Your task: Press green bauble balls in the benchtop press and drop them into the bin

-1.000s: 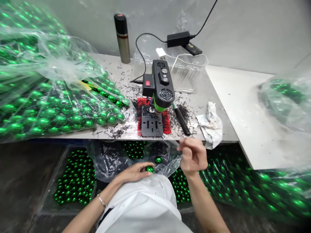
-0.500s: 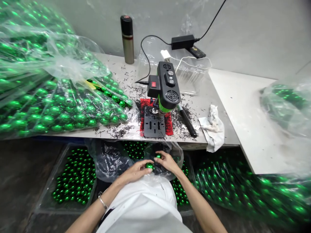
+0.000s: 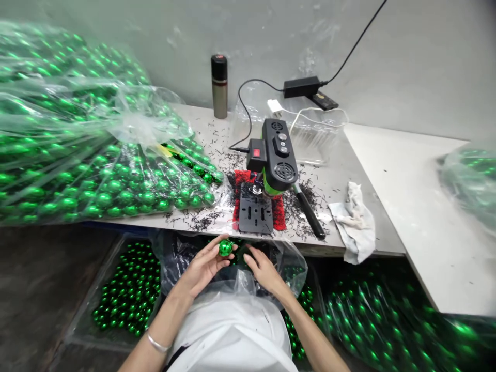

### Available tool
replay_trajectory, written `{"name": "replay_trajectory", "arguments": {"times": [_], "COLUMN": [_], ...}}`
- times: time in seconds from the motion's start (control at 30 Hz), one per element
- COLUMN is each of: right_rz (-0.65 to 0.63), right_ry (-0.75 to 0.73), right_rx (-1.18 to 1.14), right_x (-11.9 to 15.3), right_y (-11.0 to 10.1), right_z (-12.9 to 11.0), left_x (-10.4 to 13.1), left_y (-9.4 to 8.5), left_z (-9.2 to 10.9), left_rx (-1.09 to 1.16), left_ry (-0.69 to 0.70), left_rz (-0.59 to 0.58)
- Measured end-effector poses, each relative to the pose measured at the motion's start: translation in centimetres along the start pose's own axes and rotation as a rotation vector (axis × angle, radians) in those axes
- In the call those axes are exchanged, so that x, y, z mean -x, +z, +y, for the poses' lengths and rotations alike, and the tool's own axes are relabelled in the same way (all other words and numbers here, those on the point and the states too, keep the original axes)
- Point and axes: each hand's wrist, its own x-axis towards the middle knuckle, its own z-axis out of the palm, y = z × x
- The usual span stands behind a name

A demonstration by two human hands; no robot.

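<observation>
My left hand (image 3: 204, 267) holds a shiny green bauble (image 3: 225, 248) between thumb and fingers, raised just in front of the table edge. To its right, my right hand (image 3: 264, 269) reaches over the mouth of a plastic bag (image 3: 292, 258) at my lap. Its thumb and index finger are apart, and I see no bauble between them. More green baubles lie in the shadow below the edge, partly hidden by the hands. Straight ahead, a black and green device with a red switch (image 3: 281, 160) stands over a black slotted plate (image 3: 256, 214).
Large clear bags of green baubles (image 3: 116, 199) crowd the table's left side. Black bits (image 3: 201, 222) are strewn around the device. A black-handled tool (image 3: 310, 214), a crumpled cloth (image 3: 354, 222) and a flask (image 3: 219, 88) stand or lie about. A bauble-filled tub (image 3: 126, 289) sits below left.
My left hand has lifted its bauble up and left. My right hand no longer shows the bauble it held, and its fingers have spread. The head view has shifted slightly.
</observation>
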Motion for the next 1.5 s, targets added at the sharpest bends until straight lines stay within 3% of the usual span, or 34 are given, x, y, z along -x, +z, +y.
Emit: {"name": "replay_trajectory", "arguments": {"times": [0.13, 0.23, 0.3, 0.4, 0.6, 0.7, 0.83, 1.0, 1.17, 1.5], "right_rz": [-0.011, 0.228, 0.405, 0.509, 0.582, 0.569, 0.506, 0.705, 0.752, 0.732], "right_ry": [-0.160, -0.278, -0.376, -0.508, -0.506, -0.510, -0.541, -0.399, -0.415, -0.423], "right_rx": [-0.076, -0.197, -0.111, 0.067, 0.010, -0.008, 0.049, 0.005, -0.024, -0.002], "right_x": [0.9, 1.0, 0.4, -1.0, -2.2, -1.9, -1.3, -0.8, -0.7, -0.4], "right_y": [-2.7, -4.8, -5.6, -5.7, -4.0, -3.6, -4.9, -8.0, -9.0, -7.9], "right_z": [-3.6, -6.9, -8.7, -10.0, -9.7, -9.5, -8.7, -7.3, -7.3, -6.8], "left_x": [-1.0, -2.0, -2.6, -3.0, -3.3, -3.9, -6.0, -9.5, -11.4, -12.5], "left_y": [1.6, 3.1, 4.2, 5.7, 7.1, 7.0, 6.4, 6.0, 5.8, 5.6], "left_z": [1.1, 1.4, 1.4, 1.3, 0.9, 0.9, 1.6, 1.9, 0.5, 0.2], "left_rx": [0.027, 0.006, -0.015, -0.065, -0.182, -0.268, -0.443, -0.836, -1.143, -1.279], "left_ry": [0.057, 0.057, 0.058, 0.080, 0.301, 0.348, 0.465, 0.608, 0.726, 0.882], "left_rz": [-0.048, -0.075, -0.090, -0.081, 0.115, 0.144, 0.248, 0.364, 0.329, 0.214]}}
